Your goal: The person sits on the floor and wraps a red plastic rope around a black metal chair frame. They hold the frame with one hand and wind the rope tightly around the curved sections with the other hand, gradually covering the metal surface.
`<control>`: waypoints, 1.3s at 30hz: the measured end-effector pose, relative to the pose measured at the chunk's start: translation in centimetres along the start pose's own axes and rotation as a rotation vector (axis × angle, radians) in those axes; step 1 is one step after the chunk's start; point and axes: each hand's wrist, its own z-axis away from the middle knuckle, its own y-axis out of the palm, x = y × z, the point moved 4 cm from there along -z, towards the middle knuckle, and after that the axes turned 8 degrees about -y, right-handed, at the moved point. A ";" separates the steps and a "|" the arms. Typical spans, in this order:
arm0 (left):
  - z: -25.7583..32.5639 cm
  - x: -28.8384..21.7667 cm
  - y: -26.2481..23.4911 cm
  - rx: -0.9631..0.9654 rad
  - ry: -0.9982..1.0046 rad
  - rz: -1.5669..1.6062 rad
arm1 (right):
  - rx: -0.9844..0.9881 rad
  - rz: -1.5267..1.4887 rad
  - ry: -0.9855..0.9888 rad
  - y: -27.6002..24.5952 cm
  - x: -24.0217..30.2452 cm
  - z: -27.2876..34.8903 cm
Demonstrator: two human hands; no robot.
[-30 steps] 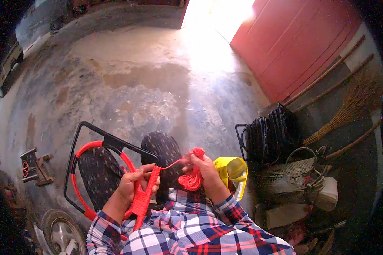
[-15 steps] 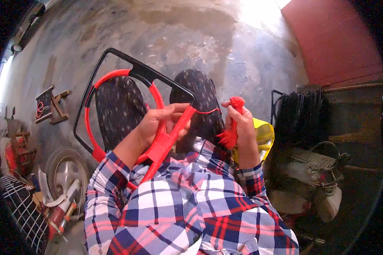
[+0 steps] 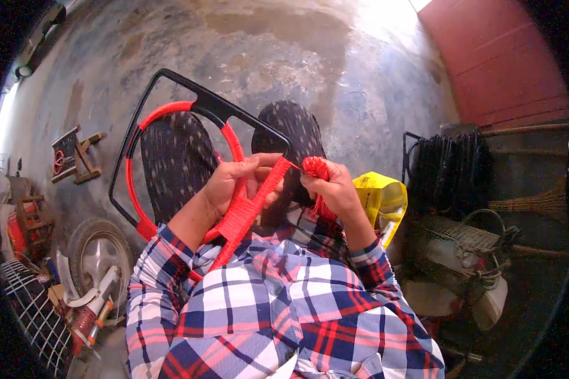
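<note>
Across my lap lies a black angular frame (image 3: 160,74) with a ring and bars, much of it wrapped in red cord (image 3: 232,140). My left hand (image 3: 237,183) closes around a wrapped bar of the frame, close to where ring and bar meet. A second wrapped bar (image 3: 262,194) slants up past its fingertips. My right hand (image 3: 336,189) is closed on a bundle of red cord (image 3: 316,168), whose loose strands hang below the fist. Between the upper end of that bar and the bundle runs a short length of cord.
At my right side is a yellow bag (image 3: 379,189). Dark coiled material (image 3: 449,167) hangs on a rack farther right. On the left are a wheel (image 3: 101,252), a wire grid (image 3: 35,316) and a small wooden stool (image 3: 76,155). A dark red panel (image 3: 499,60) stands at the far right.
My right hand has moved left with the cord bundle, close to the wrapped bar's upper end. The cord between them spans a shorter gap. My left hand stays on the frame.
</note>
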 end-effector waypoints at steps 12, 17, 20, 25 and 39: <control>0.6 0.2 1.6 0.054 -0.016 -0.026 | 0.018 -0.095 0.017 -0.2 -0.1 0.1; 0.8 0.2 1.6 0.059 0.017 -0.046 | -0.045 -0.198 -0.055 -0.8 -0.3 0.9; 1.0 -0.5 1.2 0.037 0.049 -0.112 | -0.209 -0.297 0.007 -1.1 0.5 0.6; 0.8 -0.3 0.7 -0.005 0.045 -0.095 | -0.219 -0.503 0.056 -2.2 -0.8 0.6; 0.2 -0.7 0.2 -0.048 0.166 -0.016 | -0.281 -0.635 0.044 -2.4 -1.0 0.8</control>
